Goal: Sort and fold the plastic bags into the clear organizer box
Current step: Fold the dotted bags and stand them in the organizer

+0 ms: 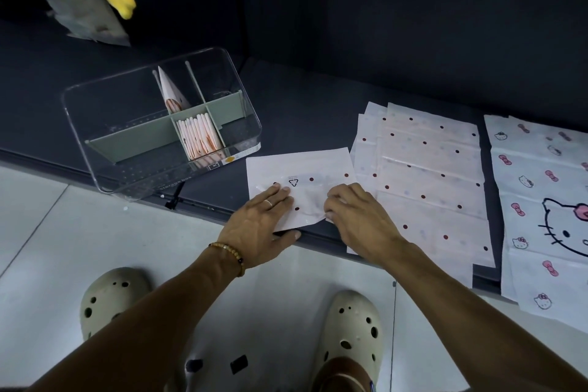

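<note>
1. Nearest the lens, your two bare forearms reach out over pale clogs (351, 325) on the tiled floor, toward a dark mat (305, 111).
2. Your left hand (262, 223) lies flat, fingers straight and together, pressing the near left part of a dotted plastic bag (300, 169); the thumb hooks under the bag's near edge at the mat's lip.
3. Your right hand (354, 213) sits just right of the left one, fingers curled, pinching the bag's near right corner, which looks lifted and partly turned over.
4. The bag's long axis runs left to right across both hands, with most of the sheet lying beyond your fingertips. The fold in hand seems to go along that axis, away from you.
5. The clear organizer box (101, 124) stands beyond and to the left of your left hand, apart from the bag. Your left hand is the nearer one to it.
6. Inside the box, a row of folded bags (199, 135) stands in the middle compartment on the near side of the green divider (140, 137); another folded piece leans behind it.
7. Just right of your right hand lies a stack of dotted bags (426, 169), overlapped, and farther right a cartoon-cat bag (541, 200), both unfolded and waiting.
</note>
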Motion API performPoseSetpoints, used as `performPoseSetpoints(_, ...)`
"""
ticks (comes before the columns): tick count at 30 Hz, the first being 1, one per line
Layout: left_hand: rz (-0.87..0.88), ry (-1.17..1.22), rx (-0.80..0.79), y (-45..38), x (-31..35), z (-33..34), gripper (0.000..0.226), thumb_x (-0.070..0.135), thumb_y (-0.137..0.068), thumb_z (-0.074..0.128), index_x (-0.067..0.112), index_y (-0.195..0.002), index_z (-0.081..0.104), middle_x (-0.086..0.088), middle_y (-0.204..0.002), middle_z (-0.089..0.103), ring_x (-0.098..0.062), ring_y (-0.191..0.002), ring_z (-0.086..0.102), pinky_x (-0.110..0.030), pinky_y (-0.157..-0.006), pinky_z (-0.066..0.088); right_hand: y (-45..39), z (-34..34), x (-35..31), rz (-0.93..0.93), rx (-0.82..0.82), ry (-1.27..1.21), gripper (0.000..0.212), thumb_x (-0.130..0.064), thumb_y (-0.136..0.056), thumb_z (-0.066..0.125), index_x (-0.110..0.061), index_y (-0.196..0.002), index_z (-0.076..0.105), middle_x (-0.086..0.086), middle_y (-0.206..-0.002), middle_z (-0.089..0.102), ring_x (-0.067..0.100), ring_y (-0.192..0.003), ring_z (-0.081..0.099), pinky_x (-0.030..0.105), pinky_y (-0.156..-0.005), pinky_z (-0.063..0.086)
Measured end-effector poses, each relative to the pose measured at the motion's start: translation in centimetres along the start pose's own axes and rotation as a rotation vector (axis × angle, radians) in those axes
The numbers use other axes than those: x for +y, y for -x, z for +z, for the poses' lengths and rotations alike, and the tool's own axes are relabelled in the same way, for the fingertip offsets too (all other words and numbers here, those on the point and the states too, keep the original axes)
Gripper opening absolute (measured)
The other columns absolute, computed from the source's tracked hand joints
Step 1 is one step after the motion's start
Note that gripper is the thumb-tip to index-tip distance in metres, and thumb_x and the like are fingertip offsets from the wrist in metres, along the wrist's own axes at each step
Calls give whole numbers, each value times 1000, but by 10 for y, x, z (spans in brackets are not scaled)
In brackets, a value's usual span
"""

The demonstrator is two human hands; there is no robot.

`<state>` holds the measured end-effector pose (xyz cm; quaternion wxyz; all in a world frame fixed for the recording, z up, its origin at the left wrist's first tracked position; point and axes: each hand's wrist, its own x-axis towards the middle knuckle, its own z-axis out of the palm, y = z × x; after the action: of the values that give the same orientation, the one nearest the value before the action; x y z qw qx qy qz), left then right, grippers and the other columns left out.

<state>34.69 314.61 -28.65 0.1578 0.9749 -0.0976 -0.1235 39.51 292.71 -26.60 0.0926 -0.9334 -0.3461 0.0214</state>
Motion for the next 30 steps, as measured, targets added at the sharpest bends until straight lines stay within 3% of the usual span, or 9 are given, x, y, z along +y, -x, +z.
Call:
performPoseSetpoints(3, 43, -18, 54, -1, -1, -2, 53, 42, -98, 38, 24, -147, 30, 5, -156, 22, -12, -146, 11, -31, -117, 22, -5, -6, 1, 82, 15, -134, 8, -19, -97, 45, -16, -94, 52, -2, -96, 57, 24, -91, 51, 36, -79, 41)
performPoseSetpoints(6, 58, -23, 42, -2, -1, -10, 46, 32, -101, 33, 25, -146, 31, 6, -156, 22, -12, -145, 11, -30, -116, 23, -6, -13, 3, 45, -58, -77, 34, -47, -87, 58, -21, -108, 56, -7, -110, 62, 17, -103, 54, 33, -90, 37)
performPoseSetpoints(9, 71, 2, -7, 2, -3, -21, 43, 30, -101, 34, 26, -143, 36, 4, -153, 31, -15, -142, 23, -32, -112, 30, -7, -15, 4, 55, -82, -92, 19, -29, -90, 59, -20, -106, 63, -4, -104, 68, 21, -99, 60, 31, -85, 36)
performPoseSetpoints(11, 37, 104, 10, 8, -8, -32, 35, 27, -100, 40, 23, -132, 52, -3, -139, 51, -26, -125, 48, -35, -102, 41, -8, -17, 7, 184, 0, -175, 8, -23, -91, 59, -21, -93, 66, -2, -78, 69, 23, -75, 61, 29, -69, 38)
performPoseSetpoints(13, -48, 273, 89, 10, -13, -42, 23, 22, -98, 46, 14, -109, 65, -7, -108, 67, -29, -96, 60, -34, -88, 46, -9, -18, 11, 335, 16, -281, 8, -31, -89, 63, -25, -83, 65, -5, -67, 65, 17, -64, 57, 26, -61, 38)
performPoseSetpoints(16, -233, 409, 163, 4, -17, -50, 23, 26, -96, 51, 12, -92, 68, -6, -95, 67, -22, -85, 56, -32, -87, 45, -16, -15, 15, 502, -31, -421, 8, -32, -86, 65, -28, -80, 62, -11, -74, 64, 11, -71, 59, 25, -64, 45)
performPoseSetpoints(21, -518, 276, 199, -10, -21, -45, 33, 42, -89, 58, 17, -107, 69, -8, -107, 67, -25, -94, 60, -37, -88, 50, -37, -4, 13, 518, -15, -368, 14, -30, -92, 58, -19, -98, 63, -8, -86, 59, 14, -78, 57, 27, -74, 46)
performPoseSetpoints(26, -636, 120, 203, -23, -33, -38, 37, 53, -88, 54, 18, -98, 59, -10, -102, 65, -27, -90, 60, -39, -77, 50, -55, 5, 19, 684, -13, -365, 25, -33, -90, 63, -13, -76, 59, 0, -71, 61, 21, -72, 59, 26, -64, 42)
performPoseSetpoints(30, -661, 96, 233, -26, -42, -33, 34, 53, -87, 56, 22, -81, 45, -4, -80, 57, -20, -72, 49, -34, -66, 44, -63, 9, 18, 760, 6, -357, 20, -37, -89, 64, -20, -81, 57, -4, -79, 58, 16, -75, 55, 25, -69, 43)
